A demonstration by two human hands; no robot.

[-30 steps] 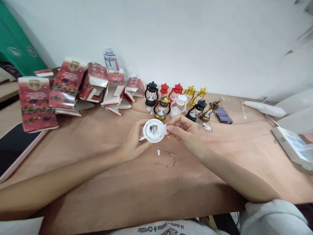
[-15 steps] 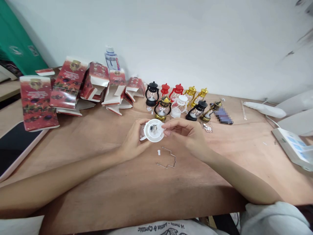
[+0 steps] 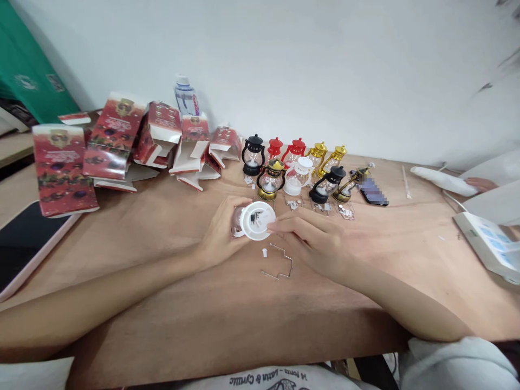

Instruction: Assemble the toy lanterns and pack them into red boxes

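Note:
A white lantern lies tipped in my left hand, its round base facing me and dark and metal parts showing in the base opening. My left fingers wrap round its body. At the right rim of the base is my right hand, its fingers drawn together; whatever they pinch, if anything, is too small to make out. Below, a bent metal wire and a small white tab lie on the wooden table.
Several small lanterns in black, red, gold and white stand behind my hands, with loose wires and bits beside them. Opened red boxes and a bottle are left; a phone and a power strip are right.
My right hand has turned more palm-down, its fingers closer together over the right edge of the base. The lantern has shifted slightly right and down.

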